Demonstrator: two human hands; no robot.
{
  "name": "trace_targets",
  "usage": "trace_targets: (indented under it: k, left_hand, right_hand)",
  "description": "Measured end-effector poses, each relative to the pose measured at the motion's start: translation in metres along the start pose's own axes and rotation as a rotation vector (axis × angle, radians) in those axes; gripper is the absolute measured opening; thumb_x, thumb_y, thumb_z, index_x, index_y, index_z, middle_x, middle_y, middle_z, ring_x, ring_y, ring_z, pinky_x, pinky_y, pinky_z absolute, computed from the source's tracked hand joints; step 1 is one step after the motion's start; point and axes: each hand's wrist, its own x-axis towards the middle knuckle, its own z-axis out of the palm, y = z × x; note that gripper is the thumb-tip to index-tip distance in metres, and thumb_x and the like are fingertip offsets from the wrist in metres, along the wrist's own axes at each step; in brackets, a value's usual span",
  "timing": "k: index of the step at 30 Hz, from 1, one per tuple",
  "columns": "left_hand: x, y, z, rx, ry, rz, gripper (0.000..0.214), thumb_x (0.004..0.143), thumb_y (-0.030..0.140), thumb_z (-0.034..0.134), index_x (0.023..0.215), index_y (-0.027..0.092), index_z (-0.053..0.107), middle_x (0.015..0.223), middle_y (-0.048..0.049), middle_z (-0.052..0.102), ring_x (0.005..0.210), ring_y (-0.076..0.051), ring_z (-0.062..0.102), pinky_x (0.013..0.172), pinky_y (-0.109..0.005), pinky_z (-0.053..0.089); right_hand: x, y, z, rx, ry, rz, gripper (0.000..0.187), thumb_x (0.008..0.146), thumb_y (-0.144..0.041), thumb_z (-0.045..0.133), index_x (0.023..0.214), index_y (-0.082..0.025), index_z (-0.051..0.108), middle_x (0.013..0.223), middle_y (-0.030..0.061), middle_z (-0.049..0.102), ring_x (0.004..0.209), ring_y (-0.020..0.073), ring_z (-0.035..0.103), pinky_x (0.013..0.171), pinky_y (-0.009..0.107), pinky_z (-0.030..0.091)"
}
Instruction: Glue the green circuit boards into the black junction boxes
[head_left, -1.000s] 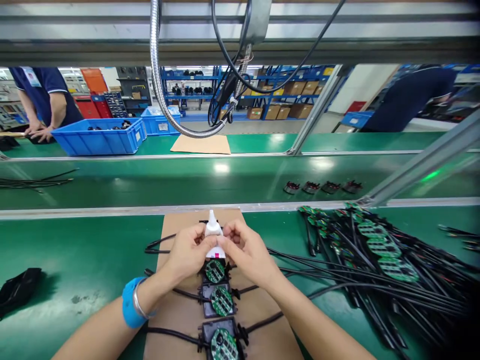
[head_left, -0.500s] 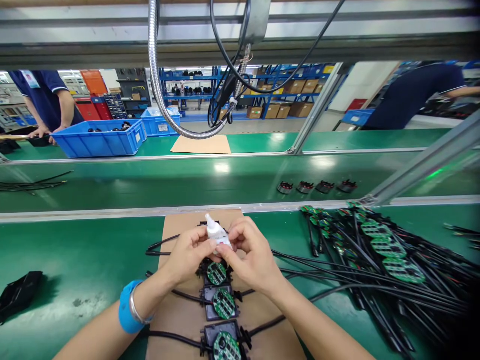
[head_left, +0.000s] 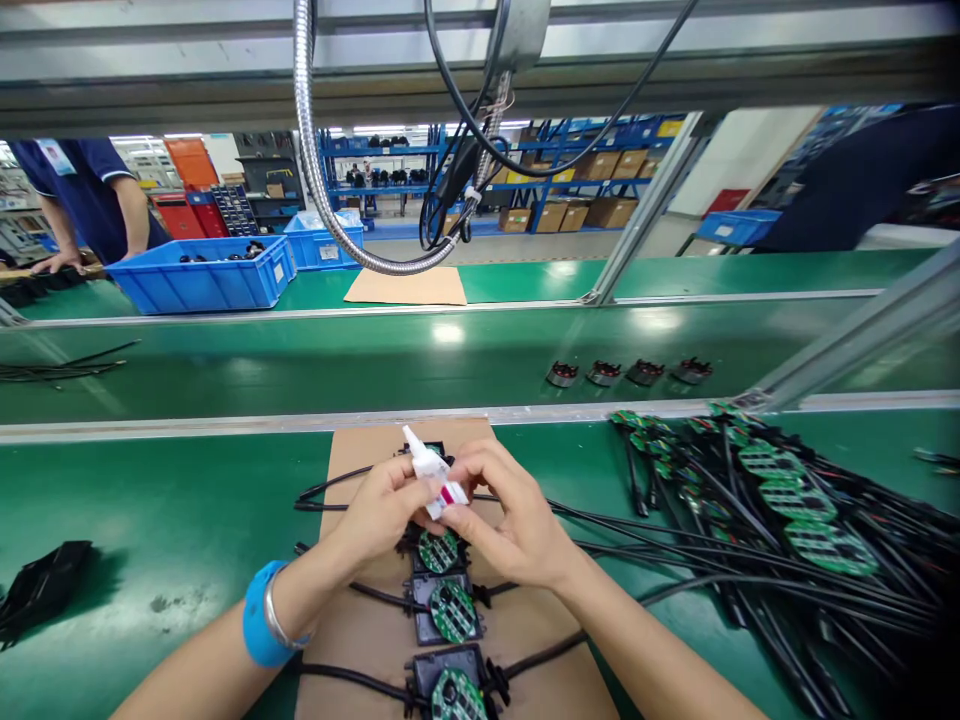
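Both my hands hold a small white glue bottle (head_left: pixel 433 470) with a pointed nozzle and a red mark on its label. The nozzle tilts up and to the left. My left hand (head_left: pixel 394 505) pinches the bottle's left side between thumb and fingers. On its right side, the fingertips of my right hand (head_left: pixel 506 510) close on the bottle's lower end. Below the hands, a column of black housings with round green circuit boards (head_left: pixel 453 610) and black cables lies on a cardboard sheet (head_left: pixel 360 640). My hands partly hide the farther housings.
A heap of cables with green boards (head_left: pixel 795 500) lies at right. A black part (head_left: pixel 45 590) sits at far left. Several small round metal parts (head_left: pixel 604 373) stand beyond the rail. A metal hose (head_left: pixel 307 150) hangs overhead. Co-workers stand across by a blue bin (head_left: pixel 202 285).
The bottle has turned slightly, so more of its red-marked label shows. My fingers have shifted a little on it. The person at far right has moved rightward.
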Motion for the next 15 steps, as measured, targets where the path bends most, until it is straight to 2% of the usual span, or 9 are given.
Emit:
trace_targets:
  k: [2, 4, 8, 10, 13, 15]
  left_hand:
    - [0.0, 0.001, 0.0, -0.012, 0.013, 0.008, 0.051, 0.07, 0.058, 0.072, 0.085, 0.01, 0.063, 0.075, -0.0055, 0.064, 0.061, -0.013, 0.059, 0.055, -0.025, 0.052]
    - [0.0, 0.001, 0.001, -0.016, 0.033, 0.029, 0.052, 0.071, 0.06, 0.07, 0.086, 0.011, 0.064, 0.074, -0.0046, 0.063, 0.062, -0.013, 0.058, 0.056, -0.025, 0.052]
    - [-0.004, 0.003, 0.003, -0.011, 0.072, 0.086, 0.051, 0.072, 0.061, 0.07, 0.085, 0.011, 0.064, 0.07, -0.0021, 0.061, 0.061, -0.012, 0.056, 0.059, -0.025, 0.051]
    - [-0.006, 0.003, 0.004, -0.005, 0.067, 0.102, 0.05, 0.072, 0.058, 0.072, 0.085, 0.011, 0.065, 0.072, -0.0028, 0.062, 0.062, -0.012, 0.057, 0.061, -0.025, 0.052]
    - [-0.007, 0.002, 0.004, -0.006, 0.046, 0.103, 0.048, 0.07, 0.055, 0.075, 0.087, 0.011, 0.066, 0.076, -0.0051, 0.065, 0.063, -0.013, 0.059, 0.061, -0.025, 0.053]
    - [-0.006, 0.001, 0.002, -0.015, 0.04, 0.097, 0.049, 0.071, 0.055, 0.075, 0.09, 0.011, 0.065, 0.076, -0.0058, 0.066, 0.062, -0.013, 0.06, 0.058, -0.025, 0.053]
  right_hand:
    - [0.001, -0.002, -0.002, -0.016, -0.036, 0.053, 0.006, 0.085, -0.022, 0.058, 0.088, -0.02, 0.053, 0.086, 0.0036, 0.049, 0.073, 0.015, 0.052, 0.062, 0.029, 0.047]
    - [0.001, -0.004, -0.003, -0.044, -0.051, 0.055, 0.003, 0.088, -0.021, 0.055, 0.089, -0.019, 0.055, 0.089, 0.0043, 0.048, 0.076, 0.0148, 0.052, 0.065, 0.029, 0.047]
    - [0.0, -0.007, -0.001, -0.077, -0.06, 0.067, 0.01, 0.091, -0.023, 0.051, 0.084, -0.019, 0.057, 0.088, 0.0041, 0.047, 0.079, 0.0159, 0.052, 0.069, 0.031, 0.046]
    - [-0.002, -0.007, 0.004, -0.075, -0.01, 0.139, 0.008, 0.089, -0.023, 0.053, 0.081, -0.019, 0.053, 0.088, 0.004, 0.047, 0.078, 0.0159, 0.052, 0.068, 0.031, 0.046]
    - [-0.006, -0.005, 0.011, 0.025, 0.122, 0.246, 0.012, 0.085, -0.02, 0.059, 0.092, -0.021, 0.049, 0.086, 0.0019, 0.05, 0.068, 0.0128, 0.053, 0.057, 0.026, 0.045]
    - [-0.007, -0.001, 0.013, 0.051, 0.171, 0.182, 0.018, 0.083, -0.019, 0.062, 0.097, -0.022, 0.05, 0.084, 0.0005, 0.051, 0.063, 0.0113, 0.053, 0.053, 0.024, 0.044]
